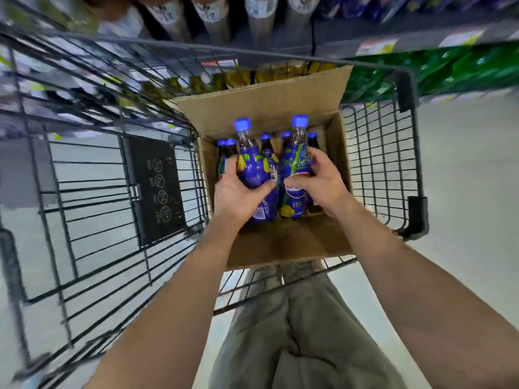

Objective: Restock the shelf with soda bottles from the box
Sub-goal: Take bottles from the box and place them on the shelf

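Mid-lift over the open brown corrugated cardboard box [280,108], lodged in the corner of a dark wire shopping cart [92,175]. Left hand [238,192] wrapped around the belly of one blue-labelled plastic soda bottle with a blue cap [254,169], grip pressed shut on it; right hand [320,181] closed the same way around a second, matching bottle [295,167]. Both raised above the remaining bottles [265,143], which stand upright deeper in the box, dark liquid showing at the necks.

Best done by drawing both straight up, caps clear of the box flap, bodies kept apart so the slick film labels do not rub or knock. Grip low on the waist looks sound: smooth, rounded plastic, probably heavy with liquid and likely to slide if held only by fingertips. Shelf [421,43] beyond the cart blurred; free slot cannot be made out. Cardboard matte and stiff, cart wire hard and thin.
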Available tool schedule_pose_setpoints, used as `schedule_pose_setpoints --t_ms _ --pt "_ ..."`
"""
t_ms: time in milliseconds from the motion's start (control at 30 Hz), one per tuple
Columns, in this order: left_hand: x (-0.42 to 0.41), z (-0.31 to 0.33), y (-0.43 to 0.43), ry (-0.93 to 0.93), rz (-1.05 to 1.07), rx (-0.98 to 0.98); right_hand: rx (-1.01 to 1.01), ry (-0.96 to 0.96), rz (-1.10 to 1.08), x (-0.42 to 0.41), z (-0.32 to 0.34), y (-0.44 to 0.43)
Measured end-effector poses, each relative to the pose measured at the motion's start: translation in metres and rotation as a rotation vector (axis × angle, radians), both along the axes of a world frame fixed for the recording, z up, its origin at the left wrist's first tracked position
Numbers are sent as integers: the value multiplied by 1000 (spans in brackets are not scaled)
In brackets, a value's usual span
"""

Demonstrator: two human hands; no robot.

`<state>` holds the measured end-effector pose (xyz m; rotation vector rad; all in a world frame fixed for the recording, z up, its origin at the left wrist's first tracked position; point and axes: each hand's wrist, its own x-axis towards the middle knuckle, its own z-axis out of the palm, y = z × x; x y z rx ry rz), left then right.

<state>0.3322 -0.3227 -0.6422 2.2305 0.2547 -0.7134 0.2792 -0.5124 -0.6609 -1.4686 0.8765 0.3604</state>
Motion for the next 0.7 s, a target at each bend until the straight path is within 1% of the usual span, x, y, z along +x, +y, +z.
schedule_pose_setpoints --t_ms 167,333,533,633,700 --pt "11 78 5 -211 -149 -51 -132 -131 53 2 90 -5" --pt "15 144 -2 -283 -231 -224 -249 -256 82 1 169 -13" --pt "10 216 -26 -464 -388 -303 -372 -404 17 -13 251 -36" --pt "8 251 -45 -459 -423 -404 -411 -461 1 -26 290 -56" --pt "5 273 -63 -504 -431 -447 -444 -504 -13 -36 313 -72"
